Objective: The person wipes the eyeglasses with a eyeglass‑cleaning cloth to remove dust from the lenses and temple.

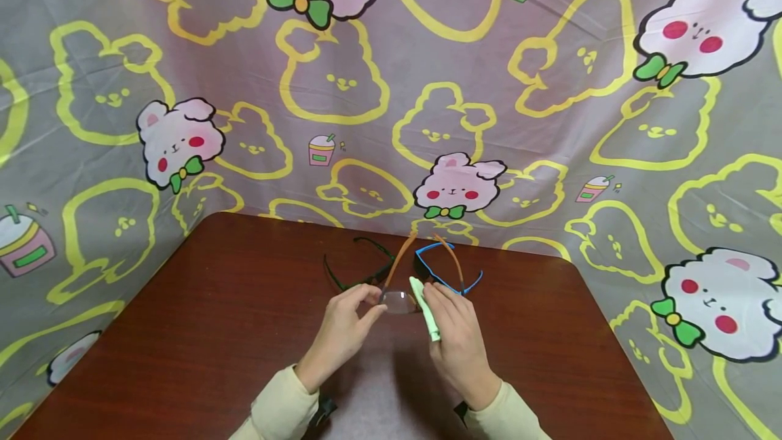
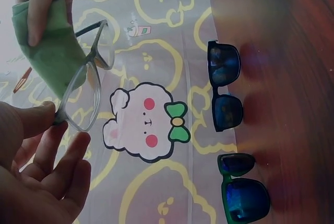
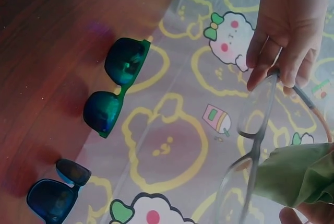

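At far left, on the gray backdrop cloth (image 1: 220,73), a printed pink cup (image 1: 27,243) with a green label panel, any lettering too small to read; next to the right, a printed rabbit head (image 1: 180,144) with a green bow. Below, the brown wood-grain table (image 1: 183,324). On it, toward the back and left of centre, green-framed sunglasses (image 2: 245,200) with blue mirrored lenses and spread temples.

Nearer, out of a cream sleeve (image 1: 284,402), pinches one end of the clear-lensed eyeglasses (image 1: 400,302) with the left hand (image 1: 348,321), thumb against fingers close to the hinge. At centre, holds the eyeglasses above the table between both hands, orange-brown temples open and pointing toward the backdrop.

Just to the right, grips a folded pale green cloth (image 1: 427,314) with the right hand (image 1: 455,321), its edge up against the gray frame; exact spot of contact unclear. Beyond this hand, partly covered, blue-framed sunglasses (image 1: 423,265) on the table, dark-lensed, temples spread.

Farther right, on the backdrop, a second pink cup (image 1: 594,189), likewise green-panelled, lettering again too small to read, then a larger rabbit head (image 1: 717,304) with red cheeks.
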`<state>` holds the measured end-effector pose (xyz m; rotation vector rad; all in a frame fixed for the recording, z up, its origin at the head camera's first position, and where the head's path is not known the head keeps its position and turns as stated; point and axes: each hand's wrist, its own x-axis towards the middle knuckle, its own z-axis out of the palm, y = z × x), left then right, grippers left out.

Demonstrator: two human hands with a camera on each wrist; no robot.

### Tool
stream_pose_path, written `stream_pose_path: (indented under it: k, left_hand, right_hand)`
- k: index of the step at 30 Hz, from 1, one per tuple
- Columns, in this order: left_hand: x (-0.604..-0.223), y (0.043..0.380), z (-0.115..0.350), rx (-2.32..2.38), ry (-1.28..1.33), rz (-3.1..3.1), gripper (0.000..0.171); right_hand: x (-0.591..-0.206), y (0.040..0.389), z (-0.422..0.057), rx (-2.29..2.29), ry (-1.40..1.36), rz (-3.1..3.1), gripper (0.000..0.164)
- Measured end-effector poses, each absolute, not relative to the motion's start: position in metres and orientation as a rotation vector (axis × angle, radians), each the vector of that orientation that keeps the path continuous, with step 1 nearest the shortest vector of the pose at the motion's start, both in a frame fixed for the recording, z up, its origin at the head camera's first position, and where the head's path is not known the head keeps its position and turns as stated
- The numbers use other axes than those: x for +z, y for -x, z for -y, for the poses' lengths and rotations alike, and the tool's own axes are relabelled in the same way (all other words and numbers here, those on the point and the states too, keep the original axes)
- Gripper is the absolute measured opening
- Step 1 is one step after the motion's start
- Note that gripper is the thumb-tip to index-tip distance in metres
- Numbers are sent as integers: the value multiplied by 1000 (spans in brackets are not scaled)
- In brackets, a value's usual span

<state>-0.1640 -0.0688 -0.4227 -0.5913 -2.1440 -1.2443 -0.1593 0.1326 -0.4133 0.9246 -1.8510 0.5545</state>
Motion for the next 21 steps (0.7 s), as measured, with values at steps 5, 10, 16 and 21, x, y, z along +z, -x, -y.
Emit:
stream_pose_path:
  k: [5,10,16,21]
  left_hand:
    - [-423,163,68,-1235,601,2162,20]
    - [-423,162,68,-1252,613,2153,19]
    - [-423,163,69,-1245,627,2119,21]
    - [-424,163,68,-1248,629,2107,21]
  right_hand:
    - [-413,160,-132,540,-926,1843,52]
    - [-417,161,-135,441,-958,1964,59]
    - [-423,158,-137,298,-1002,2123,62]
    - [-424,158,-137,252,-1013,2155,61]
